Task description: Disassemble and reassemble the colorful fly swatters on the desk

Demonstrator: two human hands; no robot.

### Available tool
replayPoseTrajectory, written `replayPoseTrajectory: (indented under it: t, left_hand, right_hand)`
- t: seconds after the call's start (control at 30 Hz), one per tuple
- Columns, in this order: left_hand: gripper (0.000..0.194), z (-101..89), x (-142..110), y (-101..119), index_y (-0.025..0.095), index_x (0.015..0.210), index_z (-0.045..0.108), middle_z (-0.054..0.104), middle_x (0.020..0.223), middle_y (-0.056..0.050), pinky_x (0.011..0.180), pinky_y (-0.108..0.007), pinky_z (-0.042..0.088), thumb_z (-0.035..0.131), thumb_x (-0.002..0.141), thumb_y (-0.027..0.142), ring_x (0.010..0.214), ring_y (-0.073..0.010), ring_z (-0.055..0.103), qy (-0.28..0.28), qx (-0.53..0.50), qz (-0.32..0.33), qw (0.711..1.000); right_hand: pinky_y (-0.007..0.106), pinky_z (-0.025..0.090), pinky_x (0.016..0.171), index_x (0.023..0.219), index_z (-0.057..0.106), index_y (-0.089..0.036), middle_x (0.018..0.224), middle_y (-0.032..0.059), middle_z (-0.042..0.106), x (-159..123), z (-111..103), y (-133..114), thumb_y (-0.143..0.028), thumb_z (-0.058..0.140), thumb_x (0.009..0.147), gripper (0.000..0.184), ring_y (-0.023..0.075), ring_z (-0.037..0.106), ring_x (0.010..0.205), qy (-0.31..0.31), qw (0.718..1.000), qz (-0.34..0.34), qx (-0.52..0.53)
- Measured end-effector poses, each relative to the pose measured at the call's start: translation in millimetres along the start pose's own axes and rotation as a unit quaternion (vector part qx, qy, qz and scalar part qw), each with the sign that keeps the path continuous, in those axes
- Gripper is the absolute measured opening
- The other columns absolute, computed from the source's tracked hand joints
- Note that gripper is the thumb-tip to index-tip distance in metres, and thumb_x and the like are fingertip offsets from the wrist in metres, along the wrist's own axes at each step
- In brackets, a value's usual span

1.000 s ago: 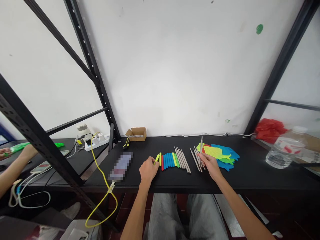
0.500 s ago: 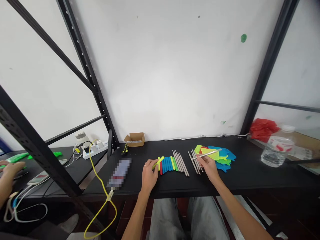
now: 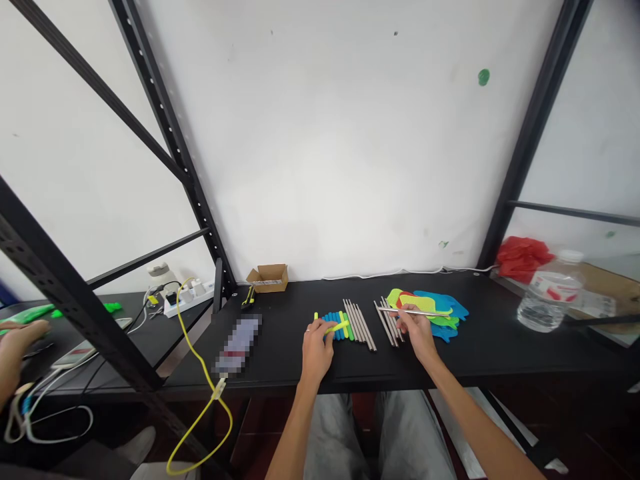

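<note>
My left hand [image 3: 317, 347] pinches a short yellow tube [image 3: 340, 327] above a row of coloured tubes. In that row, blue tubes [image 3: 330, 317] lie beside a green tube [image 3: 349, 328], partly covered by my hand. To their right rests a set of thin metal rods [image 3: 361, 327]. My right hand [image 3: 416, 331] grips one metal rod [image 3: 425, 313], held nearly level with its tip pointing right. Beneath and left of it lie several more rods [image 3: 387, 323]. Behind the held rod, a pile of flat blue, yellow-green and red cutouts [image 3: 450, 303] covers part of the black tabletop.
A small open cardboard box [image 3: 269, 279], a black-and-yellow tool [image 3: 249, 297] and a blurred phone [image 3: 239, 343] with a yellow cable [image 3: 204, 363] are on the left. A water bottle [image 3: 550, 293] and red bag [image 3: 524, 259] stand right. Another person's hand [image 3: 20, 340] shows far left.
My left hand has moved right with the yellow tube, now over the coloured row. The rod in my right hand has swung to nearly level.
</note>
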State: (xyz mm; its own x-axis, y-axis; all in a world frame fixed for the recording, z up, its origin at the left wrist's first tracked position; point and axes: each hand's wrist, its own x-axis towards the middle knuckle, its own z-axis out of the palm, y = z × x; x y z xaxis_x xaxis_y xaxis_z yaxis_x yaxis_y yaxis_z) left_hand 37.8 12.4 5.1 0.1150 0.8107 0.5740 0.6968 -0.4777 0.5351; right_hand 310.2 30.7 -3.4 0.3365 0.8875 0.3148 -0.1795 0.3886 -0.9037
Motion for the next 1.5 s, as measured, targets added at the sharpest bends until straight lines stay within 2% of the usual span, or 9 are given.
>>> replayPoseTrajectory:
  t: [0.17,0.23,0.37,0.47,0.63,0.93,1.1,1.5]
  left_hand:
    - [0.028,2.2,1.6,-1.8,0.024,0.105,0.071,0.065,0.103,-0.007,0.085,-0.035,0.049,0.051,0.089,0.012,0.098,-0.0227,0.059,0.003,0.003,-0.008,1.000]
    - [0.029,2.5,1.6,-1.5,0.024,0.105,0.071,0.065,0.103,-0.006,0.086,-0.035,0.048,0.051,0.089,0.011,0.098,-0.0221,0.059,0.002,0.002,-0.008,1.000]
    - [0.029,1.8,1.0,-0.2,0.025,0.105,0.072,0.065,0.104,-0.006,0.087,-0.036,0.048,0.051,0.090,0.012,0.097,-0.0219,0.059,-0.002,0.003,-0.004,1.000]
    - [0.029,1.0,0.6,0.7,0.026,0.105,0.073,0.065,0.104,-0.006,0.086,-0.036,0.048,0.051,0.091,0.013,0.097,-0.0223,0.059,-0.005,0.008,-0.003,1.000]
    - [0.030,1.2,0.7,0.5,0.027,0.105,0.074,0.065,0.102,-0.006,0.086,-0.035,0.047,0.051,0.091,0.013,0.099,-0.0226,0.059,-0.008,0.014,-0.004,1.000]
    - [0.029,1.1,1.3,1.1,0.027,0.104,0.075,0.064,0.101,-0.005,0.085,-0.034,0.047,0.053,0.090,0.014,0.094,-0.0208,0.059,-0.018,0.011,0.009,1.000]
    - [0.027,1.2,2.2,1.0,0.028,0.102,0.076,0.064,0.099,-0.005,0.086,-0.035,0.047,0.057,0.088,0.014,0.095,-0.0213,0.059,-0.023,0.009,0.008,1.000]
    - [0.027,2.1,2.6,1.0,0.028,0.101,0.076,0.064,0.097,-0.004,0.084,-0.034,0.047,0.060,0.087,0.011,0.092,-0.0209,0.058,-0.019,-0.021,0.024,0.999]
  right_hand:
    - [0.024,0.029,0.040,0.083,0.063,-0.017,0.073,0.0064,0.070,-0.4,-0.2,-2.1,-0.048,0.080,0.070,0.038,0.0084,0.041,0.043,0.075,0.997,0.002,0.017]
    - [0.024,0.029,0.040,0.087,0.065,-0.017,0.075,0.0064,0.070,-5.5,2.4,-5.4,-0.045,0.081,0.070,0.037,0.0083,0.041,0.044,0.082,0.995,0.006,0.046]
    - [0.025,0.034,0.043,0.102,0.068,-0.018,0.089,0.0109,0.072,-23.7,9.1,-8.5,-0.048,0.073,0.078,0.039,0.0141,0.054,0.054,0.005,0.993,0.065,0.100]
    - [0.026,0.034,0.043,0.101,0.071,-0.016,0.086,0.0119,0.072,-36.6,11.1,-5.8,-0.053,0.067,0.081,0.042,0.0155,0.055,0.055,-0.034,0.993,0.082,0.076]
    - [0.026,0.030,0.043,0.089,0.073,-0.014,0.067,0.0068,0.064,-42.6,9.9,-2.7,-0.052,0.066,0.082,0.039,0.0128,0.045,0.050,-0.039,0.997,0.059,0.043]
    - [0.024,0.031,0.044,0.086,0.059,-0.020,0.077,0.0067,0.071,-41.2,11.3,-4.4,-0.047,0.074,0.077,0.032,0.0118,0.049,0.050,-0.071,0.995,0.069,0.029]
    - [0.024,0.028,0.044,0.086,0.062,-0.018,0.071,0.0058,0.069,-41.9,11.1,-3.0,-0.045,0.076,0.076,0.033,0.0109,0.046,0.049,-0.075,0.995,0.060,0.016]
    - [0.025,0.026,0.044,0.089,0.064,-0.018,0.082,0.0102,0.073,-43.1,12.1,-7.7,-0.044,0.078,0.076,0.032,0.0114,0.047,0.051,-0.089,0.994,0.067,0.013]
